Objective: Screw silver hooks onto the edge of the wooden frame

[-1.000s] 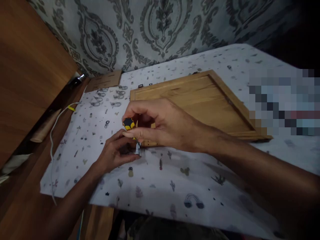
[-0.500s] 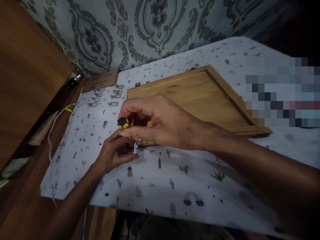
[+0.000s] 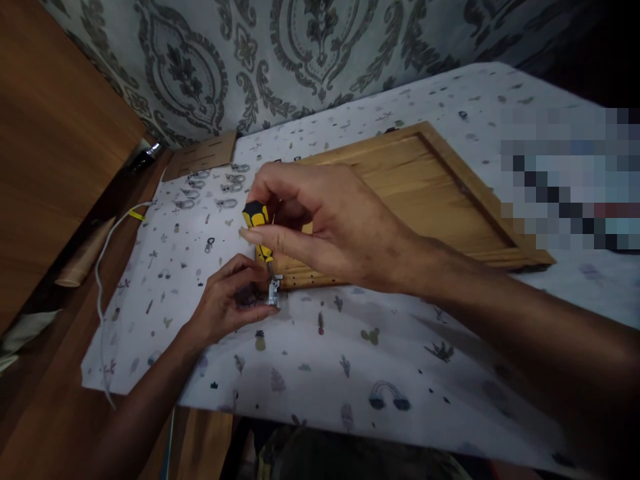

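Note:
My right hand (image 3: 325, 227) is closed round the handle of a yellow and black screwdriver (image 3: 259, 223), thumb and fingers on its sides. The shaft points down at a small silver metal hinge (image 3: 273, 291) at the near left corner of a framed wooden panel (image 3: 390, 180). My left hand (image 3: 227, 297) pinches the hinge from the left, thumb below it. Its fingers partly hide the panel's corner. Small dark holes show along the panel's near edge, right of the hinge.
Several metal hinges (image 3: 227, 203) lie in rows beyond my left hand. A piece of cardboard (image 3: 200, 158) rests behind them. The patterned cloth (image 3: 300, 373) covers the table, and a white cable (image 3: 100, 280) hangs by its left edge.
My right hand has risen a little, and more of the screwdriver's handle and shaft shows. My left hand stays at the hinge. The whole view has shifted slightly.

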### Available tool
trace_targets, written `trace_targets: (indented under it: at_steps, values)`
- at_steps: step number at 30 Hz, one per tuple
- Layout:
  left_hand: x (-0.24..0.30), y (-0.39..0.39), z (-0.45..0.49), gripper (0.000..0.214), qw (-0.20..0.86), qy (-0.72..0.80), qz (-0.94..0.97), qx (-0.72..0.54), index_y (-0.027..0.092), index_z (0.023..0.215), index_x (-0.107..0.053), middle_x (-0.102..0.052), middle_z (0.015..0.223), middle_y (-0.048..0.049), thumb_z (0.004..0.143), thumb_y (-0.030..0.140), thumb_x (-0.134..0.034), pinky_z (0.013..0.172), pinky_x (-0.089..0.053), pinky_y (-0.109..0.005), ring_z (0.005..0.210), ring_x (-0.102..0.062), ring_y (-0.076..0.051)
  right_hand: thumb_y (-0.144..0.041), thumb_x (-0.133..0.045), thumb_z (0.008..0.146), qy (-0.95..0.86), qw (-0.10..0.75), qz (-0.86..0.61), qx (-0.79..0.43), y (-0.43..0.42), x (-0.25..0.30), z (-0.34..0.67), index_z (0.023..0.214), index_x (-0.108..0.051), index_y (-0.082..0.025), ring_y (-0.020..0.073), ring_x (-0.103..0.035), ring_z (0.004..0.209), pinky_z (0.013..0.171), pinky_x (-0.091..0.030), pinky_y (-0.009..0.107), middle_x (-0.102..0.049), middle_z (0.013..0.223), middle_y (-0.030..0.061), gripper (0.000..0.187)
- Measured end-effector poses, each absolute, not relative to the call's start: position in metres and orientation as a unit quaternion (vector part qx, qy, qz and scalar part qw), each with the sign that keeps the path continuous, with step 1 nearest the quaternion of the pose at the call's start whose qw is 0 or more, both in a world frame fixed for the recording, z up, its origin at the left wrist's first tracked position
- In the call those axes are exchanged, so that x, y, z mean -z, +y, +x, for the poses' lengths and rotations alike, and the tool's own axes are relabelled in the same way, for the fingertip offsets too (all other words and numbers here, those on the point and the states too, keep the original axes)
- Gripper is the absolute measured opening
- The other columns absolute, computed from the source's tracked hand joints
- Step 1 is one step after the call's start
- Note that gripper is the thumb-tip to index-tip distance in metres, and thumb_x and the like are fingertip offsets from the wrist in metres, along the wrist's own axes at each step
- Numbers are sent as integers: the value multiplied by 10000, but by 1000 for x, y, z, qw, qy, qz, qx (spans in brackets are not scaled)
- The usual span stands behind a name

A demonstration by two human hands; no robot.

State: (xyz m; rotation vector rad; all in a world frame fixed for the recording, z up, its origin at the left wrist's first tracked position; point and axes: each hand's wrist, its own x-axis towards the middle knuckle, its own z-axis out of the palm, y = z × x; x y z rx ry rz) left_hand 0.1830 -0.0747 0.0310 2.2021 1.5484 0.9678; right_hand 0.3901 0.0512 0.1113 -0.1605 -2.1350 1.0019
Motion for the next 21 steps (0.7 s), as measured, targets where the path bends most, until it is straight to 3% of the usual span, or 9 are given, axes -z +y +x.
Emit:
trace_targets:
  at_steps: [10,21]
  values:
    - [-31,-75,183,353,140,532,766,-332,215,1085,-703,-663,1065,-69,856,466,-794,839,-579,-328,993,-673,-208,-298,-597,974,-842,357,-83,-396,51,-106,389,925,-512,-199,98,-503,704,646,-419,225,-544,802,-30,139]
    - [-32,-75,184,351,131,532,768,-332,210,1069,-707,-678,1082,-75,861,482,-784,860,-589,-330,1008,-688,-213,-259,-629,966,-858,348,-92,-366,48,-110,390,857,-455,-214,79,-421,644,648,-381,244,-484,738,-68,210]
